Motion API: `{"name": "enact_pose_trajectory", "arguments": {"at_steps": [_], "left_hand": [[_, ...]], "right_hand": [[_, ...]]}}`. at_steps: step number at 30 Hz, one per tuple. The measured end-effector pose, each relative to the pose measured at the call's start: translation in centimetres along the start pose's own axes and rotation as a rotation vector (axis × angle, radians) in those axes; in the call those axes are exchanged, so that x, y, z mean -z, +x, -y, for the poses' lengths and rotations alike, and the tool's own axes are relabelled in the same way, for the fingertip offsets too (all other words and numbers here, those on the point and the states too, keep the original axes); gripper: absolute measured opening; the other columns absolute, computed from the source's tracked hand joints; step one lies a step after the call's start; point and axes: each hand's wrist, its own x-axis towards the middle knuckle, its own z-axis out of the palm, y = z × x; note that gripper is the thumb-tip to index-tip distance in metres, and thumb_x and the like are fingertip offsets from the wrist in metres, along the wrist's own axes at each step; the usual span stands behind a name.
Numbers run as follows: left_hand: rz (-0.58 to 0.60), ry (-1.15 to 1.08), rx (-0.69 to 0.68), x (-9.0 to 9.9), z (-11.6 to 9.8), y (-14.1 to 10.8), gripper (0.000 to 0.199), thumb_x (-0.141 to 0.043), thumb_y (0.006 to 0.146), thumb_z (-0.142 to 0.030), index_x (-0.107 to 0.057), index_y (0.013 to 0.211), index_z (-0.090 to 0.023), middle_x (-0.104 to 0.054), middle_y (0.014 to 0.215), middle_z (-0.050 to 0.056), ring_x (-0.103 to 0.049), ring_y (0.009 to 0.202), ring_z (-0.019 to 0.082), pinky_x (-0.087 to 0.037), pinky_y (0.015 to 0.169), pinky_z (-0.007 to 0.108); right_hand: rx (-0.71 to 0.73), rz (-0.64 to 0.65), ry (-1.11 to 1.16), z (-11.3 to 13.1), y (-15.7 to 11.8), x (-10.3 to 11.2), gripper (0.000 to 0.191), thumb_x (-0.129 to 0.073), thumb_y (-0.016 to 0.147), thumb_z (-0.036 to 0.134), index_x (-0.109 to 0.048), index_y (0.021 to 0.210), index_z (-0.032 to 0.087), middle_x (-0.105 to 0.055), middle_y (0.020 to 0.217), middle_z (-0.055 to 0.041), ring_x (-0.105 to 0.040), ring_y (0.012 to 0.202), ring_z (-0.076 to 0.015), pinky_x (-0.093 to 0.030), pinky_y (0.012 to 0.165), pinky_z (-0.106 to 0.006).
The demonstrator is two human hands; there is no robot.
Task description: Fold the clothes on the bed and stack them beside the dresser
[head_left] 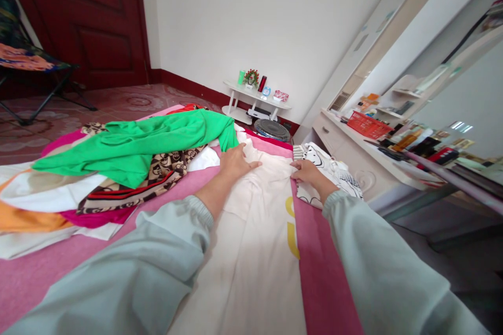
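Note:
A cream garment with yellow lettering along its right side lies stretched lengthwise in front of me. Its far end is partly folded over. My left hand rests on the far left part of the cloth, thumb spread away from the fingers. At the opposite edge, my right hand pinches the fabric between thumb and fingers. Just beyond the right hand is a folded white garment with black line drawings. A bright green garment reaches close to my left fingers.
A heap of clothes, including a brown patterned garment, covers the left of the pink bedding. On the right stands a dresser with a red basket and bottles. A low white shelf is by the wall.

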Motion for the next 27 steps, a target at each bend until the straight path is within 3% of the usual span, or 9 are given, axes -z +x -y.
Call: {"name": "enact_pose_trajectory", "arguments": {"at_steps": [2, 4, 6, 10, 17, 20, 22, 25, 27], "left_hand": [[0.04, 0.024, -0.002, -0.1, 0.2, 0.1, 0.041, -0.07, 0.071, -0.042, -0.066, 0.107, -0.022, -0.07, 0.093, 0.004, -0.062, 0.091, 0.023, -0.043, 0.08, 0.031], [0.033, -0.014, 0.021, -0.1, 0.4, 0.3, 0.017, -0.061, 0.078, -0.032, -0.071, 0.088, -0.022, -0.07, 0.09, 0.004, -0.062, 0.086, 0.02, -0.043, 0.076, 0.028], [-0.05, -0.09, 0.033, 0.0, 0.5, 0.4, 0.018, -0.053, 0.082, -0.027, -0.07, 0.082, -0.021, -0.069, 0.09, 0.005, -0.062, 0.083, 0.018, -0.043, 0.074, 0.027], [-0.221, -0.233, 0.068, 0.4, 0.5, 0.6, 0.02, -0.046, 0.087, -0.026, -0.064, 0.091, -0.018, -0.068, 0.087, 0.005, -0.062, 0.082, 0.018, -0.044, 0.075, 0.027], [-0.279, -0.313, 0.153, 0.9, 0.1, 0.7, 0.018, -0.047, 0.087, -0.028, -0.061, 0.092, -0.019, -0.066, 0.077, 0.004, -0.061, 0.075, 0.02, -0.043, 0.071, 0.028], [-0.291, -0.37, 0.162, 0.7, 0.4, 1.0, 0.016, -0.049, 0.085, -0.026, -0.062, 0.09, -0.018, -0.066, 0.078, 0.003, -0.061, 0.076, 0.019, -0.044, 0.072, 0.028], [-0.308, -0.429, 0.172, 0.5, 0.7, 1.4, 0.015, -0.05, 0.084, -0.025, -0.062, 0.089, -0.018, -0.065, 0.078, 0.003, -0.061, 0.077, 0.018, -0.044, 0.073, 0.027], [-0.318, -0.549, 0.208, 0.1, 0.9, 2.0, 0.018, -0.053, 0.083, -0.027, -0.062, 0.094, -0.016, -0.064, 0.079, 0.003, -0.061, 0.076, 0.017, -0.046, 0.073, 0.027], [-0.289, -0.637, 0.209, 0.2, 0.6, 2.2, 0.032, -0.065, 0.076, -0.031, -0.06, 0.102, -0.013, -0.065, 0.083, 0.005, -0.061, 0.076, 0.017, -0.047, 0.071, 0.027]], "right_hand": [[0.023, 0.001, -0.022, 0.2, 0.6, 0.4, 0.035, -0.059, 0.057, 0.001, -0.071, 0.088, 0.011, -0.067, 0.065, -0.0015, -0.058, 0.05, -0.0117, -0.047, 0.049, -0.019], [0.047, -0.04, -0.042, 0.1, 1.4, 0.5, 0.031, -0.059, 0.058, 0.002, -0.072, 0.083, 0.012, -0.066, 0.061, 0.0001, -0.059, 0.052, -0.0125, -0.048, 0.053, -0.02], [0.071, -0.108, -0.058, -0.1, 2.1, 0.4, 0.031, -0.058, 0.058, 0.003, -0.072, 0.084, 0.013, -0.067, 0.063, -0.0003, -0.061, 0.058, -0.0142, -0.049, 0.059, -0.022], [0.104, -0.256, -0.072, -0.5, 2.7, -0.9, 0.037, -0.058, 0.059, 0.005, -0.07, 0.094, 0.012, -0.07, 0.077, -0.0035, -0.064, 0.074, -0.0178, -0.05, 0.071, -0.027], [0.218, -0.478, -0.153, 0.0, -0.6, -3.6, 0.039, -0.046, 0.078, 0.016, -0.06, 0.115, 0.012, -0.064, 0.112, -0.0123, -0.06, 0.097, -0.022, -0.044, 0.091, -0.034], [0.355, -0.319, -0.395, 0.3, -2.5, -4.3, 0.039, -0.04, 0.089, 0.024, -0.056, 0.122, 0.014, -0.057, 0.127, -0.0137, -0.057, 0.109, -0.0247, -0.041, 0.096, -0.037], [0.357, -0.185, -0.552, 0.6, -3.2, -4.6, 0.041, -0.039, 0.091, 0.028, -0.054, 0.126, 0.014, -0.051, 0.135, -0.0147, -0.052, 0.117, -0.0273, -0.039, 0.098, -0.04], [0.297, -0.229, -0.601, 1.2, -3.7, -5.0, 0.048, -0.041, 0.091, 0.033, -0.046, 0.134, 0.012, -0.043, 0.142, -0.0163, -0.04, 0.129, -0.0296, -0.033, 0.104, -0.045], [0.324, -0.232, -0.556, 1.3, -4.0, -5.6, 0.051, -0.038, 0.093, 0.036, -0.042, 0.137, 0.011, -0.04, 0.144, -0.0163, -0.034, 0.134, -0.0278, -0.028, 0.107, -0.045]]}}
